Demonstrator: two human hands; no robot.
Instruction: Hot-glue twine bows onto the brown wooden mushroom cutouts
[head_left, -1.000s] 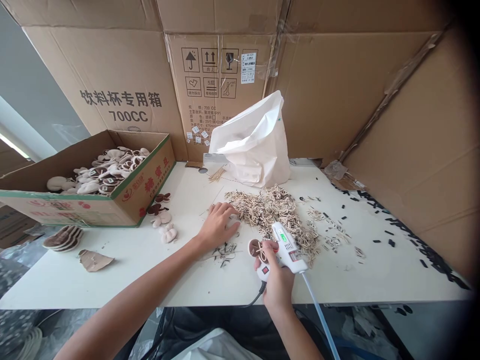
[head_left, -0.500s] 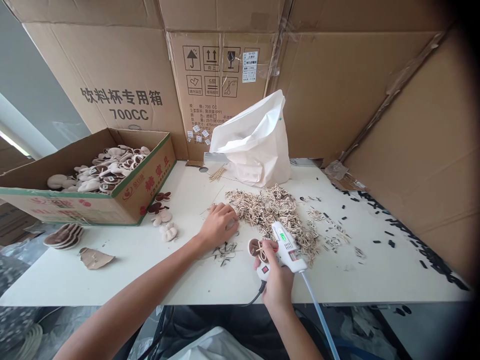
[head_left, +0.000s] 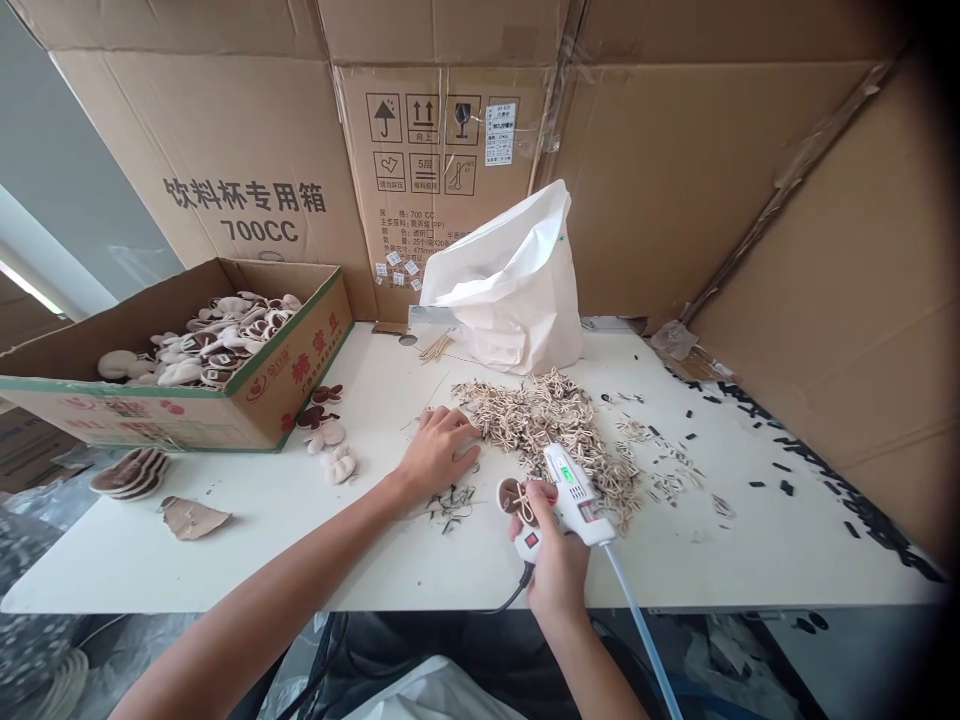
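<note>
Above the front of the white bench (head_left: 712, 570), my right hand (head_left: 556, 555) wraps its fingers around a white glue gun (head_left: 576, 490), and also holds a small brown-and-cream shoe (head_left: 510, 493) beside its handle. My left hand (head_left: 439, 450) rests palm down, fingers loosely bent and thumb spread apart, at the left edge of a heap of beige cord loops (head_left: 540, 415). Behind the heap I see a white bag (head_left: 525, 320); at far left, an open cardboard box (head_left: 296, 375) of plush pieces (head_left: 214, 340).

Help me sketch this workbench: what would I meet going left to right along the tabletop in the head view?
Stacked brown-and-cream pieces → torn cardboard scrap → loose plush pieces → left hand → right hand with glue gun → black strips massed at far right.
</note>
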